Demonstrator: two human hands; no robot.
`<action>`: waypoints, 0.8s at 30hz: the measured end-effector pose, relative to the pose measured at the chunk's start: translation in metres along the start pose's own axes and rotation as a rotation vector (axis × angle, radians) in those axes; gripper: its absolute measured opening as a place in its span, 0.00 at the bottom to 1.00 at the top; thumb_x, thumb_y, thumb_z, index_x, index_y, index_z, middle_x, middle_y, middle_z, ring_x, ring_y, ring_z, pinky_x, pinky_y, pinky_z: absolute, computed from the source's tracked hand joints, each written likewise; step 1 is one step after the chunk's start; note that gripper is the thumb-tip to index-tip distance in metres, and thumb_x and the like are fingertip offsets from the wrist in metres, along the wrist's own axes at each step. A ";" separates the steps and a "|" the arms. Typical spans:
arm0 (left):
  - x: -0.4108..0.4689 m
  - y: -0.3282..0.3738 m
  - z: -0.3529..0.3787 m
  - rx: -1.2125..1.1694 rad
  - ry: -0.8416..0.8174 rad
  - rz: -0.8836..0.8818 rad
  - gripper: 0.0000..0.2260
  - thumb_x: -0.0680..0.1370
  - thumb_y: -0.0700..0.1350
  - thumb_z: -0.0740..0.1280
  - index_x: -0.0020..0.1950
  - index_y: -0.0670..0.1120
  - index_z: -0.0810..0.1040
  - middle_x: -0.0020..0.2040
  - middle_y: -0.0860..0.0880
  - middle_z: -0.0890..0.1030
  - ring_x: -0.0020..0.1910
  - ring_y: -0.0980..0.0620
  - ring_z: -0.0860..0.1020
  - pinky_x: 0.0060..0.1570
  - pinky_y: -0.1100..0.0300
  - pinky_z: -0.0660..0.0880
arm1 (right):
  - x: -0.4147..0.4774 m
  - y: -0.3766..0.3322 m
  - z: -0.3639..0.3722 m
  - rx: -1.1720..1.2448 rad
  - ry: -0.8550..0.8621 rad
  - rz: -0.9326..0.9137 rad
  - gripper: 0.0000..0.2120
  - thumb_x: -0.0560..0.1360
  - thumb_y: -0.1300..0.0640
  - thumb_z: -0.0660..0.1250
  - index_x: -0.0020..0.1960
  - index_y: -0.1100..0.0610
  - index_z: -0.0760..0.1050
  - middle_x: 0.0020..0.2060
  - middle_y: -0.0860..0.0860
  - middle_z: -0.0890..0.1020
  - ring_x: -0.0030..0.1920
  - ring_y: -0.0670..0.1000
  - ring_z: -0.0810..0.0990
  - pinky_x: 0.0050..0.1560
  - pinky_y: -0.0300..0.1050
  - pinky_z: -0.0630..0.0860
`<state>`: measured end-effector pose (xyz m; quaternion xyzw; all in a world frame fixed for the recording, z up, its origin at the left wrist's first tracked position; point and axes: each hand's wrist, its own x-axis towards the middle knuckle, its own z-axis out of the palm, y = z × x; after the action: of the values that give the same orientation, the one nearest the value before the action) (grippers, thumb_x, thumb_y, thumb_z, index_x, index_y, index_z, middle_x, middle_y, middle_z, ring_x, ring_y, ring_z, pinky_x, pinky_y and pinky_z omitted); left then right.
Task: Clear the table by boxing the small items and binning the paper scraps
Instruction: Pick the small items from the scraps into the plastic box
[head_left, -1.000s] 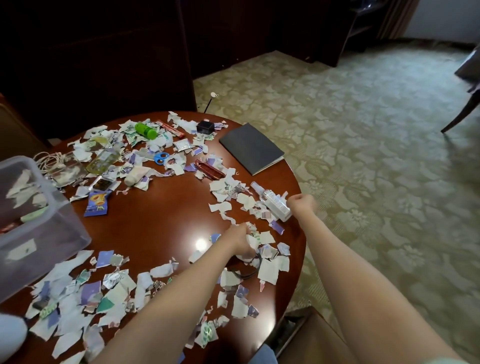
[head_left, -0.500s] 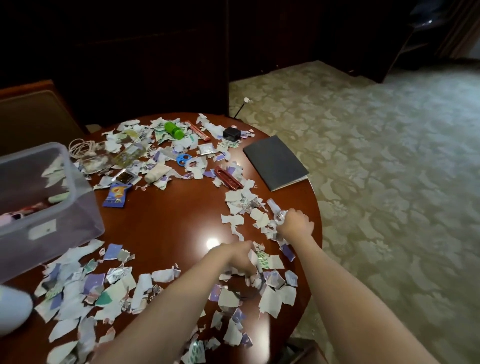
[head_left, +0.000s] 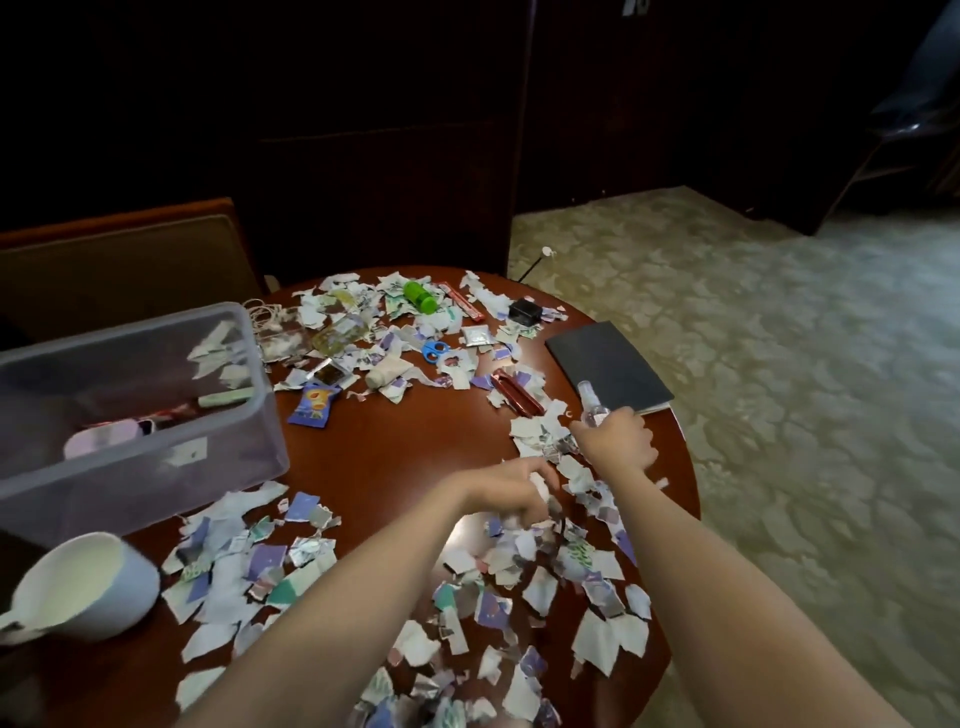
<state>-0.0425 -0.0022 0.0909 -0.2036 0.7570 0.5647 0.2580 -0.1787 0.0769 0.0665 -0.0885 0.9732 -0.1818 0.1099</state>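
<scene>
- Two arms reach over the right half of a round, red-brown worktop (head_left: 395, 457).
- The right hand (head_left: 618, 441) is curled round the lower part of a small clear spray bottle (head_left: 588, 396). The bottle's capped end sticks out past the knuckles, toward the near corner of a dark notebook (head_left: 608, 364) lying at the worktop's right edge.
- The left hand (head_left: 511, 488) sits just nearer to us, fingers bent down into the paper scraps (head_left: 592, 639). It is blurred, so we cannot tell whether it grips any.
- We see the scraps in loose patches: one beneath and in front of both hands, one at the near left, and one across the far side.
- A clear plastic box (head_left: 130, 332) stands on the left of the worktop. Inside we make out a few scraps, a pale pink item and a pale green pen-like stick.
- A white mug (head_left: 104, 587) sits at the near left, just in front of the box.
- Mixed into the far scraps are a green bottle (head_left: 420, 297), blue-handled scissors (head_left: 435, 351), a small black box (head_left: 525, 312), a blue snack packet (head_left: 313, 408) and a white tube (head_left: 389, 370).
- A red oblong item (head_left: 517, 397) lies between the scissors and the right hand.
</scene>
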 end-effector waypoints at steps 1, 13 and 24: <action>-0.008 0.002 -0.004 -0.028 -0.007 0.032 0.19 0.71 0.27 0.57 0.56 0.45 0.68 0.33 0.50 0.71 0.22 0.59 0.69 0.24 0.67 0.62 | -0.004 -0.006 0.000 0.024 0.002 -0.003 0.30 0.73 0.43 0.64 0.66 0.63 0.66 0.62 0.59 0.73 0.63 0.59 0.71 0.60 0.51 0.70; -0.091 -0.016 -0.064 -0.372 0.126 0.274 0.13 0.56 0.32 0.55 0.37 0.44 0.67 0.36 0.48 0.68 0.34 0.54 0.67 0.30 0.66 0.64 | -0.059 -0.080 -0.009 0.783 -0.425 0.108 0.29 0.72 0.50 0.63 0.68 0.62 0.64 0.66 0.58 0.68 0.65 0.60 0.68 0.59 0.53 0.68; -0.152 -0.048 -0.104 -0.365 0.538 0.217 0.09 0.67 0.31 0.61 0.37 0.45 0.67 0.28 0.50 0.67 0.28 0.53 0.63 0.25 0.65 0.58 | -0.109 -0.139 0.001 0.937 -0.954 -0.117 0.13 0.76 0.53 0.54 0.47 0.62 0.71 0.27 0.55 0.80 0.20 0.48 0.75 0.24 0.32 0.71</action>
<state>0.0887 -0.1127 0.1731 -0.3063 0.7016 0.6412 -0.0532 -0.0556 -0.0280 0.1375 -0.1549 0.6299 -0.5315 0.5448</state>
